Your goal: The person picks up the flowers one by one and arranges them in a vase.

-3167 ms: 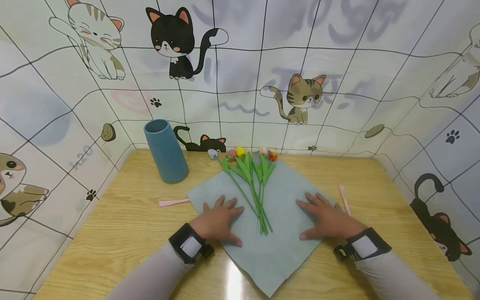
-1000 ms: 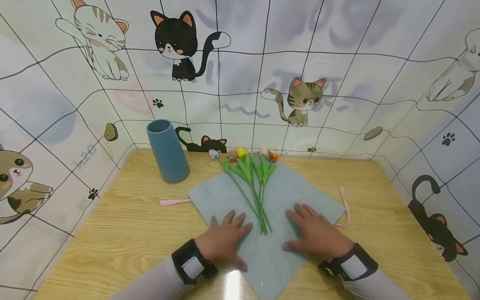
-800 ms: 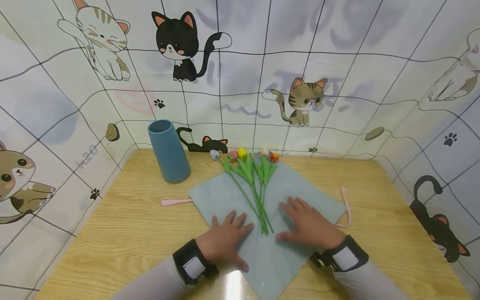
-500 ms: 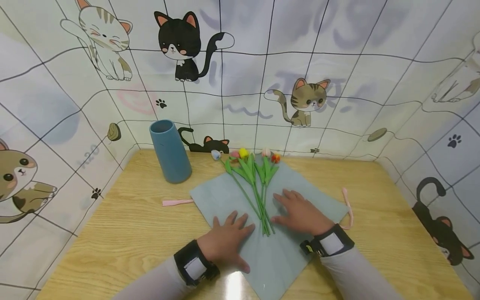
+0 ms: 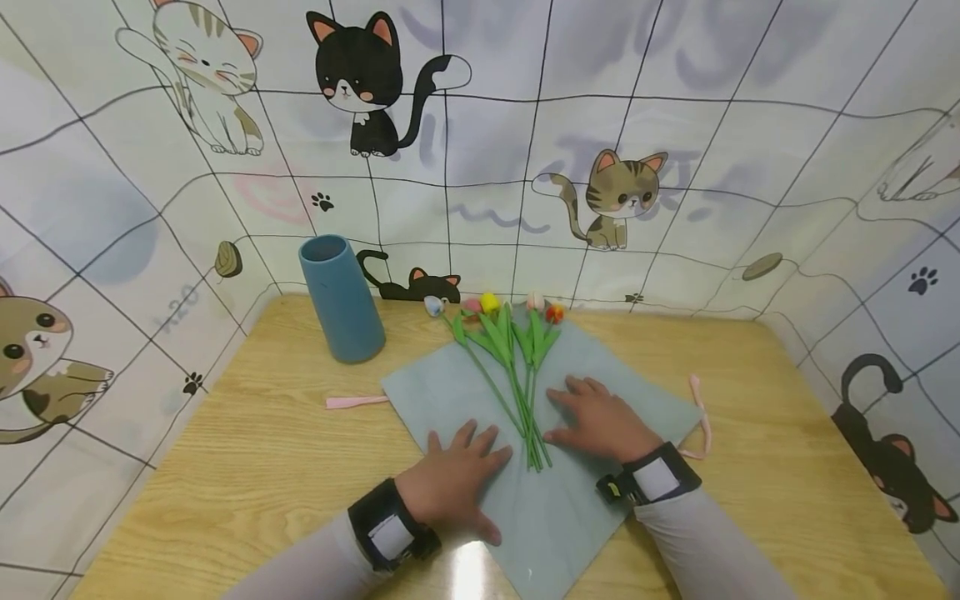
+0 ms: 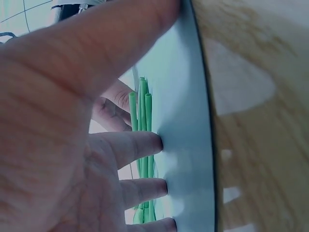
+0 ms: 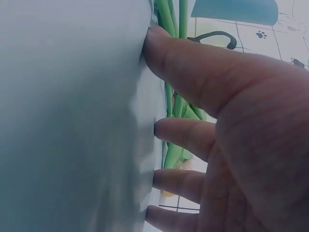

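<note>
Several artificial tulips (image 5: 517, 375) lie on a grey-blue wrapping sheet (image 5: 622, 375), blooms toward the wall and green stems crossing near the sheet's middle. My left hand (image 5: 453, 483) rests with spread fingers on the sheet's left edge, left of the stem ends. In the left wrist view its fingertips touch the sheet, with the stems (image 6: 144, 111) beyond them. My right hand (image 5: 603, 421) lies spread on the sheet just right of the stems, thumb tip close to them. The right wrist view shows its fingertips (image 7: 161, 128) on the sheet. Neither hand holds anything.
A blue vase (image 5: 342, 300) stands at the table's back left. Pink ribbon (image 5: 356, 402) sticks out past the sheet's left corner, and another pink ribbon end (image 5: 701, 417) curls by its right corner. A cat-patterned cloth wall (image 5: 487, 150) encloses the wooden table (image 5: 247, 433).
Both hands have slid toward the front of the sheet, then my right hand has moved left, close to the stems. The right ribbon is more exposed. The tulips stay in place.
</note>
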Available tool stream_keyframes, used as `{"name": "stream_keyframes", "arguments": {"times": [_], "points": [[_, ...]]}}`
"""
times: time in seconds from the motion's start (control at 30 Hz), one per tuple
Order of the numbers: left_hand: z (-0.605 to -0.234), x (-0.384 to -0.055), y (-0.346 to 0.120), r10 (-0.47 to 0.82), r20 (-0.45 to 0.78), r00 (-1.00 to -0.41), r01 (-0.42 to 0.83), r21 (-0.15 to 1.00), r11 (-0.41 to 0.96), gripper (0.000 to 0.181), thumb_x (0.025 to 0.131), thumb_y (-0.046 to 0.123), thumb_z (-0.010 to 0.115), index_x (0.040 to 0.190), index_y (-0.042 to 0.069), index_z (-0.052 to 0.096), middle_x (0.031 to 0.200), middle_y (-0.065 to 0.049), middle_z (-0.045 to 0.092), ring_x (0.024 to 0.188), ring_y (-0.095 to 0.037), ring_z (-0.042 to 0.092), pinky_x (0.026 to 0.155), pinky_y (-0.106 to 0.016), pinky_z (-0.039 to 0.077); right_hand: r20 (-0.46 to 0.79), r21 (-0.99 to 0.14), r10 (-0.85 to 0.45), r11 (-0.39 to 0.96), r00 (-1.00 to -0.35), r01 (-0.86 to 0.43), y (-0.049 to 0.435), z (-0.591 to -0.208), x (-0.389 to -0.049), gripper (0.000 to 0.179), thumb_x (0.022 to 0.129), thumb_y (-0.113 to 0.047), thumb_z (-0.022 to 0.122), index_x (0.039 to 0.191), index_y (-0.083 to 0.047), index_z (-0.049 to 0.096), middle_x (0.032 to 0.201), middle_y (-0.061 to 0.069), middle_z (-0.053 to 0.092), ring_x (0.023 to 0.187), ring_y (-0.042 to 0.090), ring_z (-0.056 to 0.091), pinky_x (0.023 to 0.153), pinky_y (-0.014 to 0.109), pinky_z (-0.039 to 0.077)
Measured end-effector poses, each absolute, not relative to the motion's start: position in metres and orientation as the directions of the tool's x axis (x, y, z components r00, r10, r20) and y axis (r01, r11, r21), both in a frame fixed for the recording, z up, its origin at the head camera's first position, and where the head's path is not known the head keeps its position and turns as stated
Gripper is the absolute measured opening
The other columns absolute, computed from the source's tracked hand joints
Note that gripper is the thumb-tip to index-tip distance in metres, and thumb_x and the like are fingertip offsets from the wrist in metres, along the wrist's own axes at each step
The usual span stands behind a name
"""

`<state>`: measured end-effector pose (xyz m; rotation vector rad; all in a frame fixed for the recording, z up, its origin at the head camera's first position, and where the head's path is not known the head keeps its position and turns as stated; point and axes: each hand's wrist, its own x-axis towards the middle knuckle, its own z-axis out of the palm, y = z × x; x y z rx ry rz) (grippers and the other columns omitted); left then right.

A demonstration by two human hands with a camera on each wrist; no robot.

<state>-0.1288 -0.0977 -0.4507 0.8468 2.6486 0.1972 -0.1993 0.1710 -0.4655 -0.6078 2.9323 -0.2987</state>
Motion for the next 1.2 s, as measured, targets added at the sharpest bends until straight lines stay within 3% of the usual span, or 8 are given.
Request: {"name": "stream_keyframes", "arguments": {"times": [0.2,0.33,0.43,0.53,0.67,0.77,1.1,1.2], "points": [[-0.447,-0.130,-0.098,0.588,-0.268,-0.763,0.547,0.218,0.808,0.108,0.067,0.071,0.087,0.157,0.027,0.046,0.168,-0.007,0.036,0.155,-0.041,0.031,0.107,-0.081,0.036,-0.068,-0.231,-0.410,0.893,-0.909,-0.386,0.172,-0.464,-0.199,0.072,0.088,-0.054,0.077,0.145,-0.014,0.062,0.154,0.025,0.050,0.143,0.051,0.044,0.107,0.069,0.046],[-0.448,-0.137,-0.101,0.587,-0.227,-0.777,0.555,0.192,0.809,0.098,0.075,0.067,0.083,0.155,0.023,0.048,0.162,-0.006,0.045,0.150,-0.035,0.041,0.106,-0.069,0.047,-0.073,-0.236,-0.405,0.895,-0.912,-0.378,0.171,-0.464,-0.198,0.072,0.088,-0.055,0.077,0.146,-0.015,0.061,0.155,0.024,0.050,0.144,0.050,0.044,0.106,0.070,0.046],[-0.446,-0.147,-0.103,0.584,-0.098,-0.806,0.552,0.233,0.800,0.089,0.087,0.058,0.078,0.158,0.018,0.044,0.162,-0.009,0.044,0.146,-0.032,0.048,0.108,-0.057,0.052,-0.072,-0.237,-0.404,0.895,-0.912,-0.378,0.172,-0.464,-0.198,0.071,0.088,-0.054,0.077,0.145,-0.014,0.061,0.155,0.024,0.050,0.144,0.050,0.044,0.105,0.071,0.047],[-0.438,-0.161,-0.106,0.521,0.181,-0.834,0.551,0.323,0.770,0.085,0.094,0.045,0.076,0.161,0.011,0.036,0.167,-0.016,0.034,0.146,-0.034,0.048,0.111,-0.049,0.051,-0.067,-0.238,-0.405,0.894,-0.912,-0.379,0.173,-0.463,-0.198,0.071,0.088,-0.053,0.078,0.145,-0.014,0.062,0.154,0.025,0.050,0.143,0.051,0.045,0.105,0.071,0.047],[-0.425,-0.183,-0.118,0.319,0.578,-0.751,0.607,0.414,0.678,0.087,0.093,0.024,0.078,0.161,0.001,0.029,0.167,-0.025,0.025,0.150,-0.040,0.039,0.116,-0.053,0.046,-0.065,-0.232,-0.406,0.895,-0.912,-0.382,0.172,-0.463,-0.198,0.071,0.088,-0.053,0.078,0.144,-0.014,0.062,0.154,0.024,0.051,0.142,0.050,0.045,0.104,0.070,0.048],[-0.419,-0.201,-0.133,0.163,0.727,-0.667,0.628,0.431,0.647,0.085,0.090,0.014,0.078,0.159,-0.002,0.030,0.164,-0.028,0.028,0.152,-0.042,0.032,0.121,-0.058,0.037,-0.070,-0.233,-0.406,0.895,-0.911,-0.380,0.172,-0.463,-0.199,0.072,0.087,-0.054,0.079,0.145,-0.014,0.062,0.154,0.024,0.051,0.143,0.050,0.045,0.103,0.070,0.048],[-0.436,-0.250,-0.198,-0.187,0.806,-0.562,0.494,0.508,0.705,0.088,0.089,0.020,0.078,0.159,0.010,0.026,0.165,-0.022,0.021,0.153,-0.039,0.021,0.121,-0.063,0.028,-0.077,-0.222,-0.406,0.897,-0.911,-0.381,0.172,-0.466,-0.199,0.072,0.087,-0.054,0.079,0.145,-0.014,0.062,0.154,0.024,0.051,0.143,0.049,0.045,0.102,0.072,0.048],[-0.443,-0.258,-0.219,-0.254,0.783,-0.568,0.449,0.553,0.702,0.091,0.090,0.023,0.079,0.161,0.013,0.023,0.166,-0.021,0.019,0.154,-0.037,0.019,0.120,-0.064,0.025,-0.078,-0.219,-0.402,0.899,-0.912,-0.378,0.172,-0.468,-0.199,0.072,0.087,-0.054,0.078,0.145,-0.015,0.061,0.154,0.024,0.051,0.143,0.049,0.045,0.102,0.072,0.048]]}}
